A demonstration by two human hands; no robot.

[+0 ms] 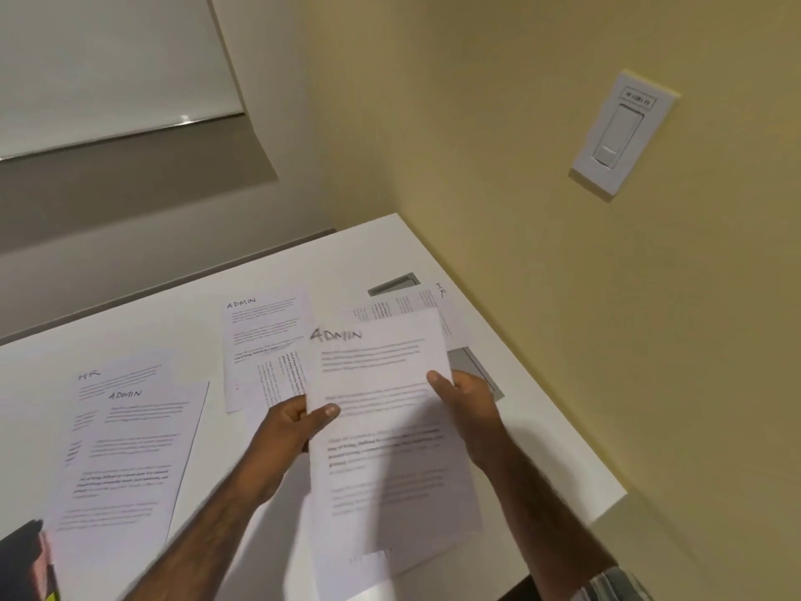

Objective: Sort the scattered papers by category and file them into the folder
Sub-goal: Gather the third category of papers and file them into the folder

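Above the white table (130,323), an ADMIN sheet (381,448) is held up between both hands. The left hand (294,422) pinches its nine o'clock edge, thumb on top and fingers (291,410) curled beneath. The right hand (470,396) clamps the three o'clock edge the same way. The paper looks light and floppy, so I'd say gripping opposite edges keeps it flat. A pile of papers (125,435) lies at nine o'clock, an HR page (407,303) at twelve. I can't make out a folder.

A white light switch (622,134) sits on the yellow wall (520,123) above and right of the right hand (466,399), a grey table recess (466,362) just beyond it, and a pale blind (108,67) far above the left hand (294,422).
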